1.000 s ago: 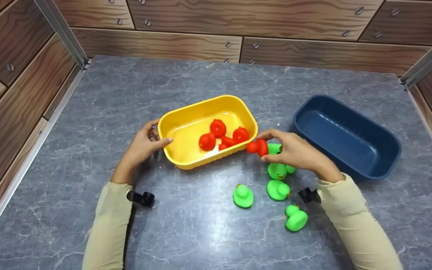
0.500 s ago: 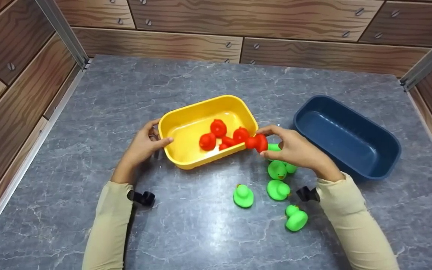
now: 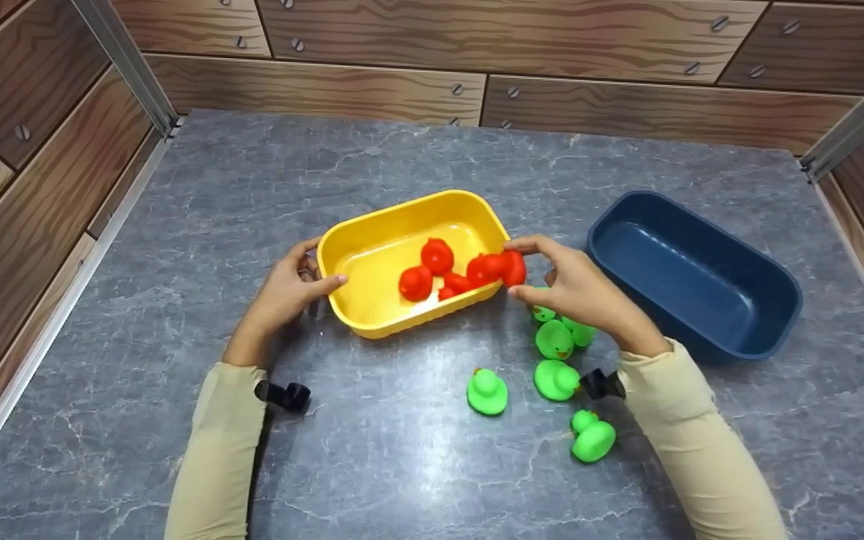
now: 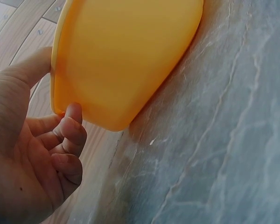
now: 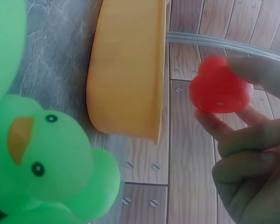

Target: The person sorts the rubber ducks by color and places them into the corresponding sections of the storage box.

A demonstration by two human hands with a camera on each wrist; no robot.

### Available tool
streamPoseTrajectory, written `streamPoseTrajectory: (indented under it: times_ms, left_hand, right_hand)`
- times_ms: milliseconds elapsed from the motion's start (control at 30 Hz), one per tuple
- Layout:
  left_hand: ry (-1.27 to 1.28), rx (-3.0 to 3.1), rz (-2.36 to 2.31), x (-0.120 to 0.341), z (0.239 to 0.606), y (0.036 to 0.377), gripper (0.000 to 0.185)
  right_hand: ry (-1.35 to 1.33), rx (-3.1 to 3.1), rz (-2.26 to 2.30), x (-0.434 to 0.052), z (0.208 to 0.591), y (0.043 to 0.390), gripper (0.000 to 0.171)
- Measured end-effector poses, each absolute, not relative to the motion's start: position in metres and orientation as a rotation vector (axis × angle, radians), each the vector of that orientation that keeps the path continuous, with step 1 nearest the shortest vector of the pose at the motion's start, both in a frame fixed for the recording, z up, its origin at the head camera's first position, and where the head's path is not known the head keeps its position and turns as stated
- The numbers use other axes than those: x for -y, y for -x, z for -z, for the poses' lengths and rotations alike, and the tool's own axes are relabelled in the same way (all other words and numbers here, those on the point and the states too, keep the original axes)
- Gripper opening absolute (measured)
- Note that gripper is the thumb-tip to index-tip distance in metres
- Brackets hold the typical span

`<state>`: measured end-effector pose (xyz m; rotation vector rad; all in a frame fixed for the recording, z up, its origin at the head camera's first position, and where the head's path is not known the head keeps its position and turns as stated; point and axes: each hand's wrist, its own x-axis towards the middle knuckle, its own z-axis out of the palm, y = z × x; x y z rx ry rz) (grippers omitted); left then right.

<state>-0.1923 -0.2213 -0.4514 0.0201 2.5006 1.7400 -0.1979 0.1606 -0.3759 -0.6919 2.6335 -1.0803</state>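
Observed right hand [image 3: 582, 289] right of the frame's centre, pinching red toy [image 3: 514, 268] between thumb and fingers. Noted a leftward shift of hand and toy over the past second, from beside yellow tub [image 3: 372, 277] to overlapping its right-hand rim in the head view. Found left hand [image 3: 282, 292] gripping the tub's left end as before, well apart from the right. Found loose red toys [image 3: 415, 283] inside, green ducks [image 3: 487, 394] at lower centre-right. Judged as nearly ready for placing, without release yet.
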Motion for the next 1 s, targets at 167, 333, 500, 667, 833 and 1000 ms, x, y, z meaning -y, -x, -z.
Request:
streamPoseTrajectory:
  times_ms: [167,333,500,667,833,1000]
  left_hand:
    - [-0.02,-2.481,-1.749,0.222,0.451,0.192,0.072]
    - [-0.014,-2.489,-1.744,0.222,0.451,0.192,0.073]
    - [-0.013,-2.505,-1.741,0.221,0.45,0.192,0.072]
    - [-0.022,-2.517,-1.731,0.221,0.45,0.192,0.072]
    - [-0.017,-2.513,-1.73,0.222,0.451,0.192,0.072]
    - [-0.001,-2.488,-1.732,0.222,0.451,0.193,0.072]
  right_hand:
    - [0.634,-2.668,1.151,-0.156,0.376,0.2,0.053]
    - [0.586,-2.709,1.245,-0.151,0.376,0.202,0.052]
    - [0.535,-2.727,1.295,-0.146,0.376,0.204,0.052]
    - [0.503,-2.729,1.308,-0.142,0.379,0.207,0.054]
    - [0.479,-2.73,1.287,-0.138,0.38,0.209,0.054]
    - [0.445,-2.729,1.278,-0.134,0.38,0.213,0.054]
